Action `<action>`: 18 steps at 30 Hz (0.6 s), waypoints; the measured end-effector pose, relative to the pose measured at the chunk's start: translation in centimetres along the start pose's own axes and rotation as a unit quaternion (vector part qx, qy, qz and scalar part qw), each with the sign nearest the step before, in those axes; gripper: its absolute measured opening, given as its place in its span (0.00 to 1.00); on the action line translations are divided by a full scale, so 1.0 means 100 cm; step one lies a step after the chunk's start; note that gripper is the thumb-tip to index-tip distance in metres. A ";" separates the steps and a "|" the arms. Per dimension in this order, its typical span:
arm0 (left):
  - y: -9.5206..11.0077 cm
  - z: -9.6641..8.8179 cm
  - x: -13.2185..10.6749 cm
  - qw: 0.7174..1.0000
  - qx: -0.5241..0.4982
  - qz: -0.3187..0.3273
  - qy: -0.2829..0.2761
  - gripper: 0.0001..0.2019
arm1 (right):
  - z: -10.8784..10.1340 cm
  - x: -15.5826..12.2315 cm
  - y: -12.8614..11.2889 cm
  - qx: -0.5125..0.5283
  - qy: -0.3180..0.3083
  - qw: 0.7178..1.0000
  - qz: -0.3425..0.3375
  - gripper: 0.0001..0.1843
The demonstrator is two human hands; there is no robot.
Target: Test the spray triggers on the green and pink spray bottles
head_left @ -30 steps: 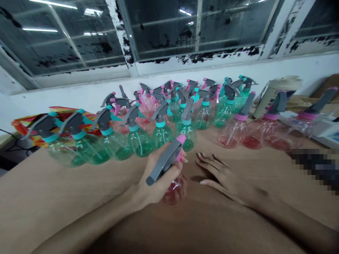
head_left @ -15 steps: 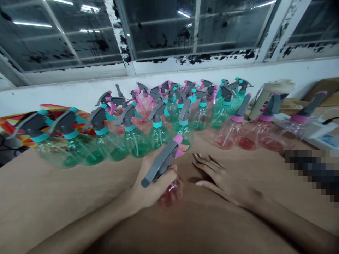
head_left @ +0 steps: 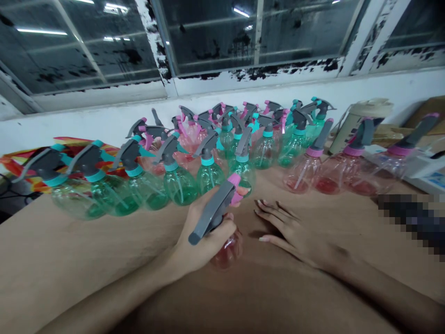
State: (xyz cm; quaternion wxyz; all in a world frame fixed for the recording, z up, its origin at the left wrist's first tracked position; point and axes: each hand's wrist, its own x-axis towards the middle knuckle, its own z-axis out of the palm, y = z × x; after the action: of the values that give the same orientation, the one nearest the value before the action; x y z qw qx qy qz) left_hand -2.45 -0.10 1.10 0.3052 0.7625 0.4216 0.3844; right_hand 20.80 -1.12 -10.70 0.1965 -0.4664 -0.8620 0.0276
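Note:
My left hand point(head_left: 203, 234) is wrapped round a pink spray bottle point(head_left: 227, 250) with a grey trigger head point(head_left: 213, 211), standing on the brown table point(head_left: 86, 260). My right hand point(head_left: 290, 229) lies flat on the table just right of the bottle, fingers stretched out and apart, holding nothing. Close behind both hands stands a row of green spray bottles point(head_left: 179, 183) with teal collars.
Several more green and pink spray bottles point(head_left: 264, 139) crowd the back of the table under the window. Pink bottles point(head_left: 344, 171) stand at the right, beside a beige jug point(head_left: 358, 123) and a white box point(head_left: 422, 174). A colourful bag point(head_left: 21, 164) lies at the left.
Both hands stay where they were; the view has shifted slightly. The pink bottle remains in my left hand.

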 end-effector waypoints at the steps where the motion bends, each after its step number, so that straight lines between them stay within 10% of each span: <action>1: 0.000 0.000 0.001 1.000 -0.006 0.010 -0.006 0.08 | 0.000 0.000 0.000 -0.002 -0.003 1.000 -0.001 0.32; 18: 0.006 -0.004 0.003 0.997 0.022 0.068 -0.023 0.03 | -0.002 0.000 -0.001 0.016 -0.011 1.000 0.006 0.32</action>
State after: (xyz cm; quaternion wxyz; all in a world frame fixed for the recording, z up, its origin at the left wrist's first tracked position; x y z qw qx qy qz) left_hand -2.45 0.00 1.86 0.2708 0.8045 0.3698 0.3777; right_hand 20.79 -1.19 -10.46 0.1943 -0.4677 -0.8610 0.0480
